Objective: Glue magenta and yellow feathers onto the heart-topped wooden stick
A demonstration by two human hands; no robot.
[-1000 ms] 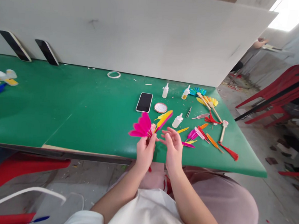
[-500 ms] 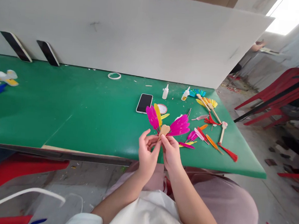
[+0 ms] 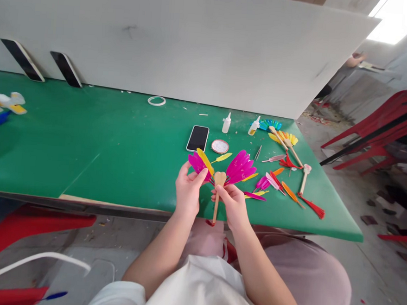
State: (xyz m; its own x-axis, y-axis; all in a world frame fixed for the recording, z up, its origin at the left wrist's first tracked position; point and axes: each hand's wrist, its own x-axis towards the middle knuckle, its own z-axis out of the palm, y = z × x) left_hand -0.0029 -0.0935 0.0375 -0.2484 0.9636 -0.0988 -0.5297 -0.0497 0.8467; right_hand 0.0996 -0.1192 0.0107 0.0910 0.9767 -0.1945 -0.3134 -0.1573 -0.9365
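Observation:
A feather fan with a heart-topped wooden handle (image 3: 219,179) is held up over the table's front edge. Magenta feathers (image 3: 240,166) spread out to its right, with a yellow one behind them. On its left, a yellow feather (image 3: 205,160) lies over more magenta ones. My left hand (image 3: 189,191) pinches the left feathers between thumb and fingers. Around the handle just below the heart, my right hand (image 3: 234,203) is closed, thumb in front. Red material shows at the handle's lower end.
Behind the fan are a phone (image 3: 198,138), a round white dish (image 3: 220,146), tweezers (image 3: 258,152) and two small bottles (image 3: 227,123). To the right lie loose feathers (image 3: 291,193), finished-looking fans (image 3: 288,140) and a red tassel (image 3: 313,206). Two phones (image 3: 66,68) lean on the white board.
My left hand has moved left from the handle onto the left feathers. The fan has turned upright, so its handle now shows below my right hand.

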